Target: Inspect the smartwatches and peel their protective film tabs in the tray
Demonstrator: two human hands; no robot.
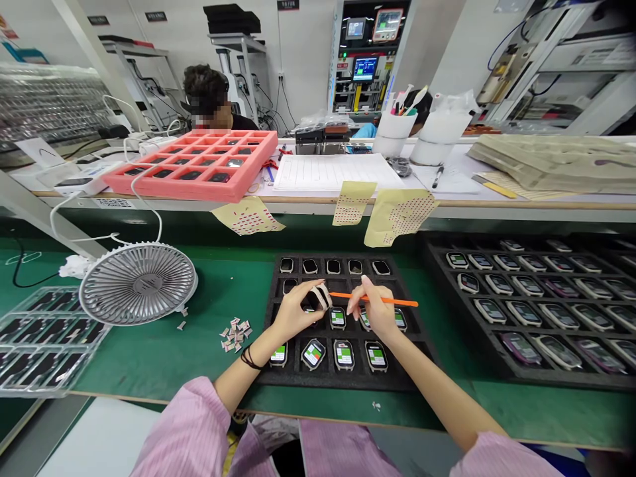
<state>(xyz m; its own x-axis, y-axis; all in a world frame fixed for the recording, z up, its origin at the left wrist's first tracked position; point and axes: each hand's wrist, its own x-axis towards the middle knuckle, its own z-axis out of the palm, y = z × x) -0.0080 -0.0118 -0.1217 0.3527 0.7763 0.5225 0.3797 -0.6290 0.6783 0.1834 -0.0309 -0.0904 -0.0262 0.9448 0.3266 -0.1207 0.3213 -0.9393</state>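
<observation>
A watch case (325,297) is pinched narrowly in the left hand (292,310); an orange stick (405,303) is gripped in the right (376,309), its tip directed at the case, contact unclear. Below lies a black tray (348,379); small pieces (236,334) are scattered on the counter (203,363) at eight o'clock.

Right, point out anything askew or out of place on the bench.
In the front row of the black foam tray, one smartwatch sits twisted, unlike its neighbours. Small pieces lie loose beside the tray, and a white scrap near its edge.
</observation>
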